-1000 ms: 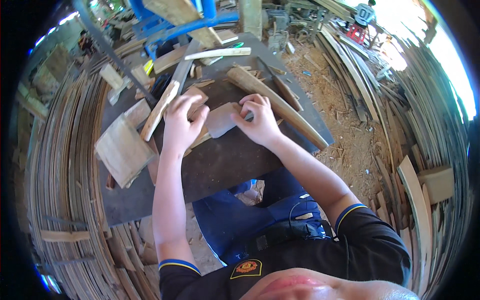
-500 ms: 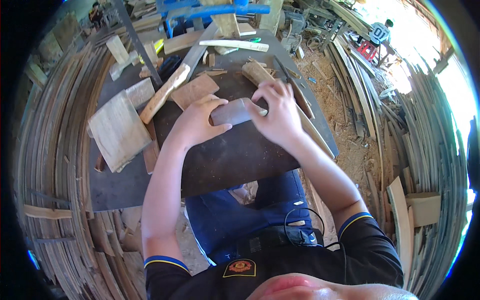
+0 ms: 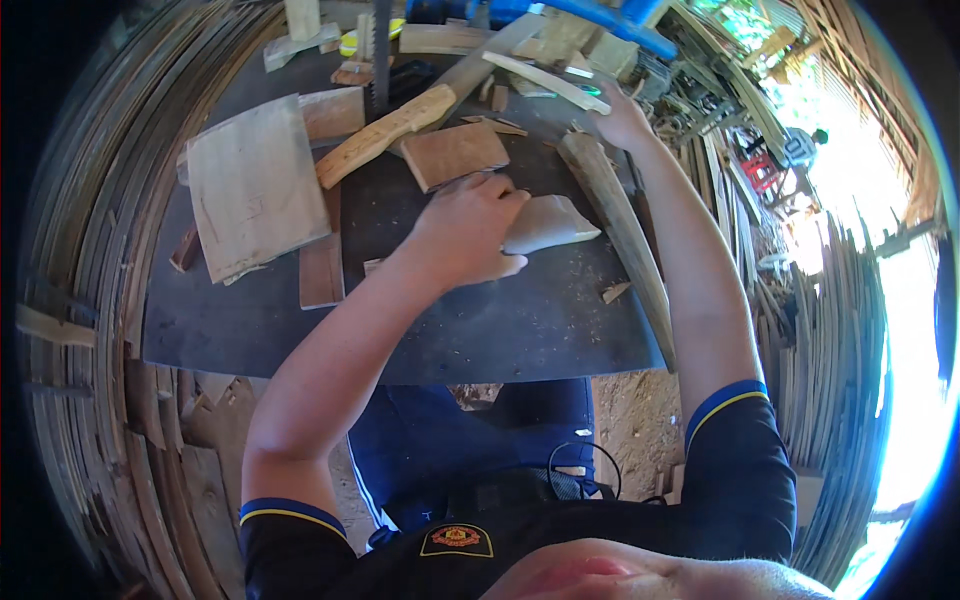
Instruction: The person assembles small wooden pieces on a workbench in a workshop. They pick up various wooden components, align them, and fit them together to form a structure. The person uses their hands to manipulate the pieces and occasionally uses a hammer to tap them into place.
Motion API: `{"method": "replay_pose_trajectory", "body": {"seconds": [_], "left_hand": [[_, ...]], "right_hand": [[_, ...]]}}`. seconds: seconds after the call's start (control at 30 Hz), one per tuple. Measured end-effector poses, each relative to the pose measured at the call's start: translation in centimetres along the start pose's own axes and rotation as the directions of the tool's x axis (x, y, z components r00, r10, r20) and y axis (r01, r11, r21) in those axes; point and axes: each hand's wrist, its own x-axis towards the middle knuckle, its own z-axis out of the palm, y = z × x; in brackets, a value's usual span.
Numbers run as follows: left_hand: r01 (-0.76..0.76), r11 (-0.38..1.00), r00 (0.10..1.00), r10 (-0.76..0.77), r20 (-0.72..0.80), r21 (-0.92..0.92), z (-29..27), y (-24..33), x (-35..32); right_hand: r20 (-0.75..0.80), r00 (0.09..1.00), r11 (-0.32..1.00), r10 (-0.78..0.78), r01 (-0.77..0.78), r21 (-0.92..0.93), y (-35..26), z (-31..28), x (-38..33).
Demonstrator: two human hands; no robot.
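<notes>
On the dark tabletop [image 3: 440, 335], my left hand [image 3: 470, 232] is closed round one end of a small pale wooden block [image 3: 548, 224] whose free end has a curved, pointed corner. My right hand [image 3: 624, 120] is stretched out to the far right of the table, by the end of a thin pale wood strip [image 3: 550, 82]. A small green object [image 3: 590, 90] lies close to that hand. The right fingertips are partly hidden and blurred, so I cannot see if they touch anything. A reddish-brown board [image 3: 455, 155] rests just beyond my left hand.
A wide pale board [image 3: 258, 190] lies on other pieces at the left. A rough wooden piece [image 3: 385, 135] slants across the middle, beside an upright saw blade [image 3: 381, 55]. A long wooden bar [image 3: 618, 225] runs along the right edge. Blue metalwork [image 3: 610, 25] stands at the back.
My right hand has let go of the block and moved away to the far right. The left hand keeps the block, now with its curved end showing. The view has shifted.
</notes>
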Motion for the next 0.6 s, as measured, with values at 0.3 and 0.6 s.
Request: {"method": "replay_pose_trajectory", "body": {"seconds": [0.3,0.6], "left_hand": [[0.037,0.998,0.999,-0.038,-0.008,-0.049,-1.0,0.5,0.1],[0.145,0.989,0.891,-0.119,-0.437,0.026,-4.1,-4.2,0.8]], "right_hand": [[0.100,0.994,0.987,-0.031,0.046,-0.154,0.5,1.1,0.4],[0.057,0.998,0.998,0.022,-0.019,-0.054,1.5,-1.6,-3.6]]}}
